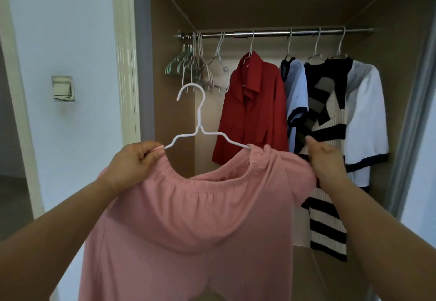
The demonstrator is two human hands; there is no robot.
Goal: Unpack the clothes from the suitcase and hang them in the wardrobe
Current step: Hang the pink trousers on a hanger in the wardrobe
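Observation:
A pink garment with an elastic waistband (188, 218) hangs in front of me on a white wire hanger (199, 121). My left hand (134, 161) pinches the waistband and the hanger's left end. My right hand (326, 159) grips the waistband's right side, where the hanger's right arm goes under the fabric. The hanger's hook points up, well below the metal rail (266, 32) of the open wardrobe. The suitcase is out of view.
On the rail hang a red shirt (252, 112), a light blue top (296, 93), a black-and-cream striped knit (328, 140) and a white top (365, 116). Several empty hangers (200, 64) bunch at the rail's left end. A wall switch (62, 88) sits left of the wardrobe frame.

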